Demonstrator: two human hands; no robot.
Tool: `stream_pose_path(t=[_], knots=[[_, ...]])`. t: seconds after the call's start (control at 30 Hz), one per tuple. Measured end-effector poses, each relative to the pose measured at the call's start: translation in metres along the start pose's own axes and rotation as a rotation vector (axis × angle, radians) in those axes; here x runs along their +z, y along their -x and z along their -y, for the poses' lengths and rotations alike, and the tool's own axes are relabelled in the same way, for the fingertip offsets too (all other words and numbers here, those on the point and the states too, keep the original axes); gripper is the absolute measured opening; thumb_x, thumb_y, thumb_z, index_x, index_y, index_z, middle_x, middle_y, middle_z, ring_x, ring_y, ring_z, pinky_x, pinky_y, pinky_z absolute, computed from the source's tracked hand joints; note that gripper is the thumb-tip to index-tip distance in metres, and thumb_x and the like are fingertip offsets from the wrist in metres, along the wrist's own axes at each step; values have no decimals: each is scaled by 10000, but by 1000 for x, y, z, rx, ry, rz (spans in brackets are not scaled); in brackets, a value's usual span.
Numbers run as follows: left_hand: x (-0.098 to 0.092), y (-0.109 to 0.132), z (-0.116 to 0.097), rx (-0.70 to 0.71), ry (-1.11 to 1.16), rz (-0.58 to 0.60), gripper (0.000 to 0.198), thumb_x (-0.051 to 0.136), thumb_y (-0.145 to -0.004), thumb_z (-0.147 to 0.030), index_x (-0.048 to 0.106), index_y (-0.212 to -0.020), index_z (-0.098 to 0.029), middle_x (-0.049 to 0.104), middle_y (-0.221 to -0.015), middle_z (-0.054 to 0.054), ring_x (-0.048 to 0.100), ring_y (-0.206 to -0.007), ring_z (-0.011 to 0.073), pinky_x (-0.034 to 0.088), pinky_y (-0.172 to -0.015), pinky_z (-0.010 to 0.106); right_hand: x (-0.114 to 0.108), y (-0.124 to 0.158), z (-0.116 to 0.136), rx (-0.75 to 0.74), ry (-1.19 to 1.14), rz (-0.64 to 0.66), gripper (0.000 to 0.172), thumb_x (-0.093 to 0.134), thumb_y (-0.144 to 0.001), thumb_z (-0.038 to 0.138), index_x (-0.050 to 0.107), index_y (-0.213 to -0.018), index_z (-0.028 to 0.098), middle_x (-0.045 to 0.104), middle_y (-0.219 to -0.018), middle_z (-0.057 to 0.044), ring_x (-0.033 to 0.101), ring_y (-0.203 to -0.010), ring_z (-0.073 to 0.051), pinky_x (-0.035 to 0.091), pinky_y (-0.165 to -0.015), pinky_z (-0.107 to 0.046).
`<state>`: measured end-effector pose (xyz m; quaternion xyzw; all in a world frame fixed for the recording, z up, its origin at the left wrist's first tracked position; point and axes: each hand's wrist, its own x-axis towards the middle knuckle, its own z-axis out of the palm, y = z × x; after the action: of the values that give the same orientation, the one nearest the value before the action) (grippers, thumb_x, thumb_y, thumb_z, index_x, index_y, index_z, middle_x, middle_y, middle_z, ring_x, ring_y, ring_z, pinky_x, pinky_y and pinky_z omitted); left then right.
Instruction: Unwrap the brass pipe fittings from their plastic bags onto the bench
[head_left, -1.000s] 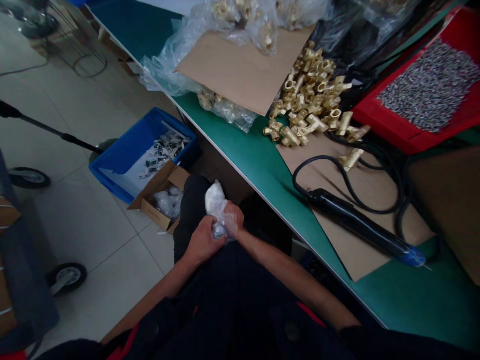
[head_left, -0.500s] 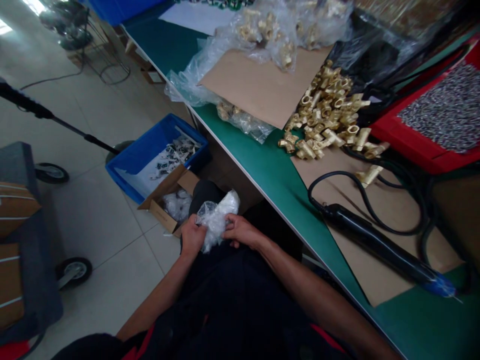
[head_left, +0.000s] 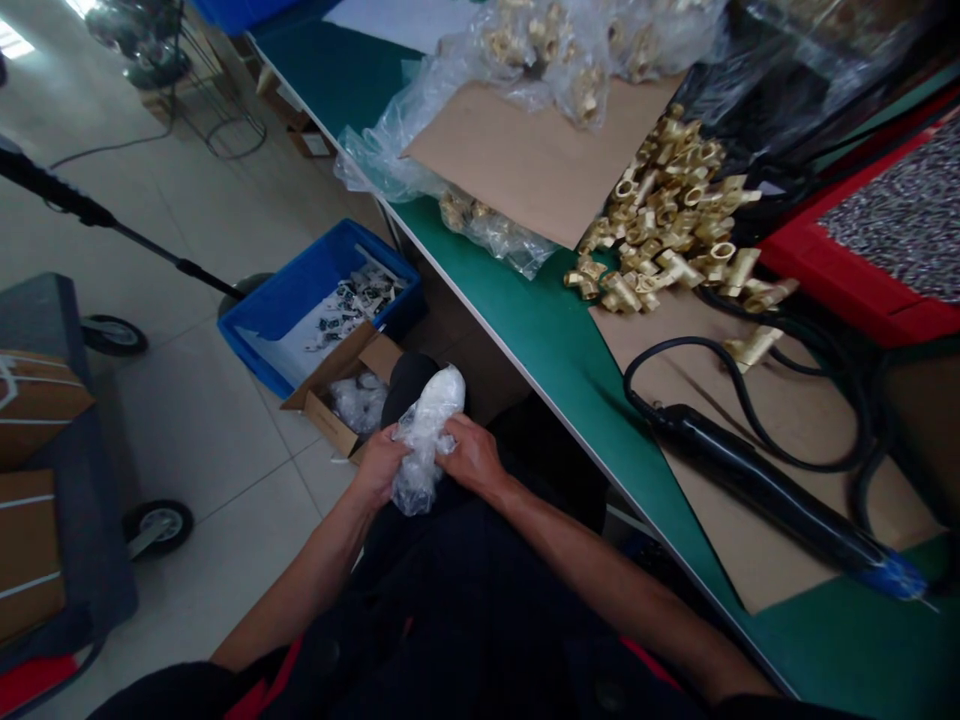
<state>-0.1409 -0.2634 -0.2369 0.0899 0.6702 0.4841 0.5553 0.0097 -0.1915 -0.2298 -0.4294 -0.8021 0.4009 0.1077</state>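
Over my lap I hold a clear plastic bag [head_left: 417, 478] with a rounded white bundle at its far end; what is wrapped inside cannot be made out. My left hand [head_left: 381, 462] is closed on the crumpled plastic at its left side. On the other side my right hand [head_left: 471, 452] grips the same bag, thumb and fingers pressed into the film. Just beyond my left hand stands an open cardboard box [head_left: 330, 425] with plastic-wrapped pieces [head_left: 360, 402] in it.
Behind the box is a blue bin [head_left: 259, 350] with small metal parts. The green bench [head_left: 517, 325] on the right carries a pile of brass fittings [head_left: 667, 220], bagged fittings [head_left: 544, 45], a black electric screwdriver [head_left: 765, 500] with cable, and a red bin [head_left: 825, 280] of screws. A cart [head_left: 97, 480] stands left.
The bag has straightened between my hands, its white end now more upright and slightly left. My right hand has closed further around it. The whole view has shifted slightly.
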Motion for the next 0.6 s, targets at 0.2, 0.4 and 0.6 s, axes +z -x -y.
stream_pose_path(t=[0.2, 0.4, 0.6], knots=[[12, 11, -2, 30, -19, 115, 368, 751, -633, -337, 622, -904, -125, 656, -718, 32, 603, -604, 163, 493, -605, 280, 8, -15, -6, 227, 14, -81, 85, 535, -775, 188, 617, -799, 193, 651, -831, -35, 585, -762, -165, 373, -678, -246], [17, 22, -1, 205, -262, 224, 410, 817, -588, -244, 539, -882, -172, 584, -790, -21, 549, -736, 135, 432, -689, 238, 12, -38, -19, 476, 3, -89, 144, 535, -765, 177, 662, -827, 203, 679, -781, -67, 600, -723, -197, 352, -605, -261], [12, 15, 0, 296, -518, 90, 381, 812, -559, -245, 567, -844, -180, 563, -731, -36, 505, -684, 146, 391, -659, 256, 5, -42, -18, 500, -179, -39, 89, 567, -687, 145, 639, -723, 183, 633, -698, -38, 582, -672, -186, 345, -556, -249]])
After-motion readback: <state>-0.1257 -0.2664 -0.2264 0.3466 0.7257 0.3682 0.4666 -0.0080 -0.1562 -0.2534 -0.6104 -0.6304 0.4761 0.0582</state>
